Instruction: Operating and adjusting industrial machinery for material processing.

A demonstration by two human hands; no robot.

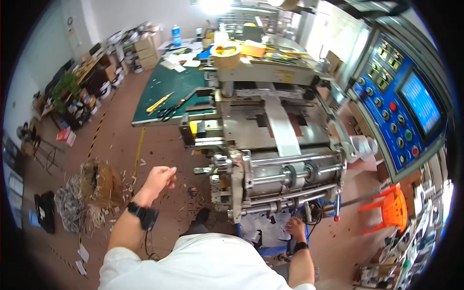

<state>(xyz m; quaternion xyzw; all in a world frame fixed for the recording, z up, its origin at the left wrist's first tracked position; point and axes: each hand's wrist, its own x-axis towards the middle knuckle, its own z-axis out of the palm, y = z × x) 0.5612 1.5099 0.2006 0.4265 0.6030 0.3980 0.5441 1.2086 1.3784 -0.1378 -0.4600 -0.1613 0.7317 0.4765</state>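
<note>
My left hand [161, 181] is raised above the floor, left of the machine, with its fingers curled in; nothing shows in it. My right hand [296, 229] hangs low at the machine's front, by a blue bin [270, 251] filled with white paper scraps [265, 227]. Its fingers are small and blurred, so their grip is unclear. Before me stands a metal machine [290, 181] with shiny rollers. A white paper strip [281, 123] runs down its bed and between the rollers.
A control panel [398, 111] hangs at right, above an orange plastic stool [389, 209]. Scissors [170, 110] and a yellow cutter [158, 102] lie on a green table [166, 79]. A cardboard box [107, 181] and shredded paper [70, 204] sit on the left floor.
</note>
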